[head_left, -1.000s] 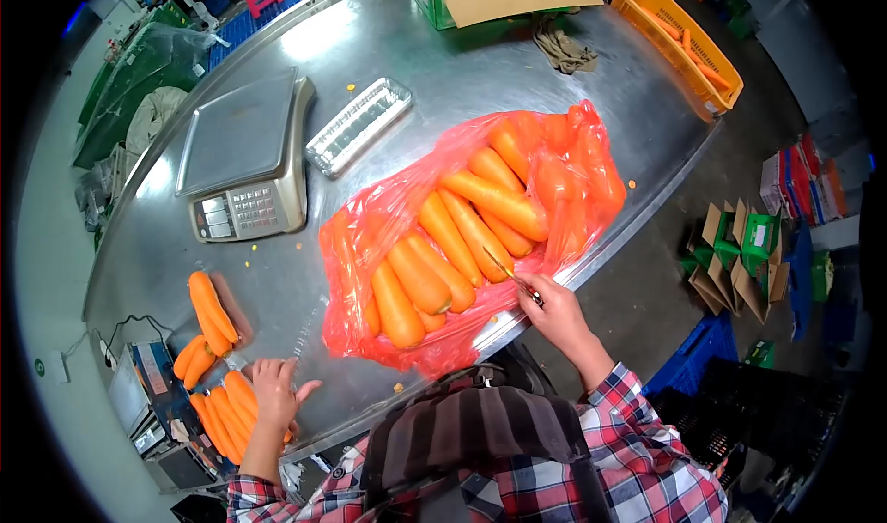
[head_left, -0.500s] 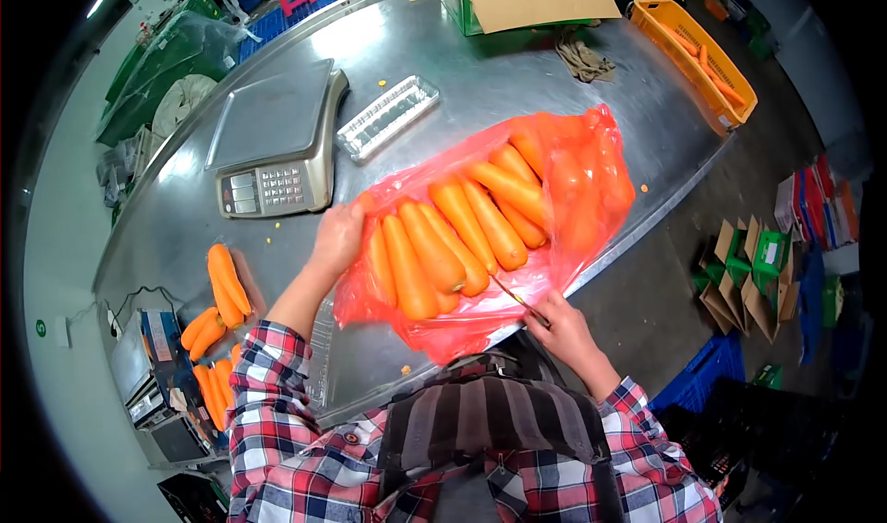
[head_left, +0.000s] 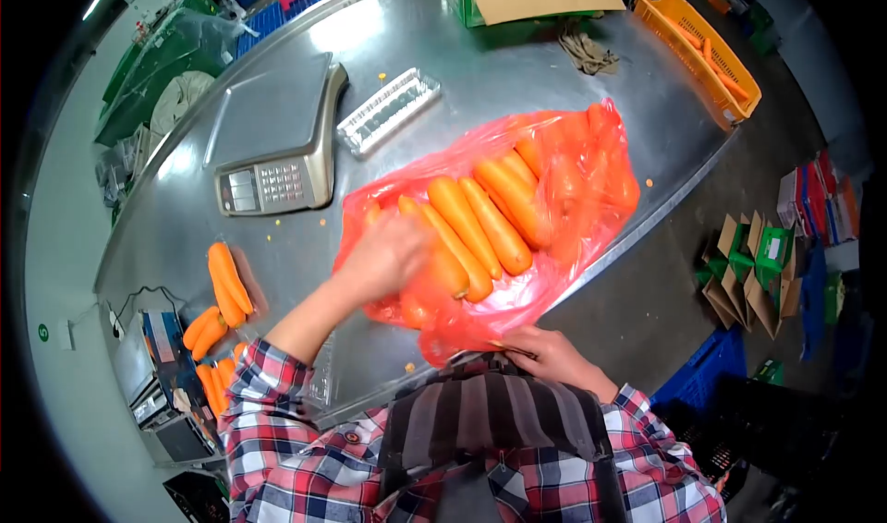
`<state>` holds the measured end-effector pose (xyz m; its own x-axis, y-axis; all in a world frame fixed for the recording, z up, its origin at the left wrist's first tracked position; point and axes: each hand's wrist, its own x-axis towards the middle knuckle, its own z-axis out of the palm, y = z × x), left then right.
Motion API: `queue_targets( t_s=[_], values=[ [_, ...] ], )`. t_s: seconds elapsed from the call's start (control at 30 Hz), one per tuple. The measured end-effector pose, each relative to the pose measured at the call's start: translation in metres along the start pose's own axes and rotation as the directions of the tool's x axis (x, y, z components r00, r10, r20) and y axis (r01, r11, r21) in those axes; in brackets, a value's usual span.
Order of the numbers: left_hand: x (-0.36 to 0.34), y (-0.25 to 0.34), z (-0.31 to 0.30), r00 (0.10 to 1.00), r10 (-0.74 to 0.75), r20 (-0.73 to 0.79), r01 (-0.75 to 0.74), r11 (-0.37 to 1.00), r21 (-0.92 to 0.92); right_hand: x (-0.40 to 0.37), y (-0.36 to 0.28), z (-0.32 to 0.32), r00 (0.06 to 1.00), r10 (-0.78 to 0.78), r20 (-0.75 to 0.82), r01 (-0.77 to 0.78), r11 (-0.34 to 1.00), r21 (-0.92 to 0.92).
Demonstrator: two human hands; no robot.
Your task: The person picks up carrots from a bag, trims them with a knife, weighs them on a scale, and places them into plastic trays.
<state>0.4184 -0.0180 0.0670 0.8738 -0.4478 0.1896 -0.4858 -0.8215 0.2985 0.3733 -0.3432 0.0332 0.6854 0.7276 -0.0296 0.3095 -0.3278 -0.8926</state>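
Large orange carrots (head_left: 497, 232) lie side by side in a spread-out red plastic bag (head_left: 545, 287) on the metal table. My left hand (head_left: 393, 253), blurred by motion, is closed over the bag's left part. Red film trails beneath it across the lower left carrots. At the bag's near edge, my right hand (head_left: 550, 355) is closed on a thin, knife-like tool (head_left: 499, 344), mostly hidden by the fingers. More carrots lie under the film on the bag's right side.
A weighing scale (head_left: 268, 139) and a clear plastic tray (head_left: 388, 112) sit beyond the bag. At the far side are a carton of carrots (head_left: 545, 1), a crumpled cloth (head_left: 589, 52) and a yellow crate (head_left: 693, 56). Loose carrots (head_left: 226, 283) lie left.
My left hand has moved right from the bag's left edge, drawing film over the carrots there. My right hand has come down and left with the thin tool.
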Motion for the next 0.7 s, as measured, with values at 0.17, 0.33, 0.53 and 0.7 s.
queue_targets(
  t_s=[0.17, 0.33, 0.53, 0.7],
  values=[
    [-0.081, 0.027, -0.007, 0.975, -0.071, 0.209, 0.123, 0.961, -0.247, 0.003, 0.007, -0.005, 0.996, 0.034, 0.077, -0.038, 0.998, 0.053],
    [-0.056, 0.048, -0.003, 0.989, -0.087, -0.118, 0.077, 0.993, -0.093, 0.012, 0.005, -0.003, 0.998, 0.038, 0.056, -0.037, 0.999, -0.018],
    [0.015, 0.019, 0.043, 0.947, 0.101, 0.305, -0.14, 0.984, 0.111, 0.016, -0.005, -0.007, 0.965, 0.047, -0.259, -0.028, 0.997, 0.076],
    [0.057, 0.012, 0.021, 0.701, 0.059, 0.711, -0.125, 0.991, 0.04, 0.007, 0.006, -0.009, 0.883, 0.426, -0.2, -0.294, 0.832, 0.471]
  ],
)
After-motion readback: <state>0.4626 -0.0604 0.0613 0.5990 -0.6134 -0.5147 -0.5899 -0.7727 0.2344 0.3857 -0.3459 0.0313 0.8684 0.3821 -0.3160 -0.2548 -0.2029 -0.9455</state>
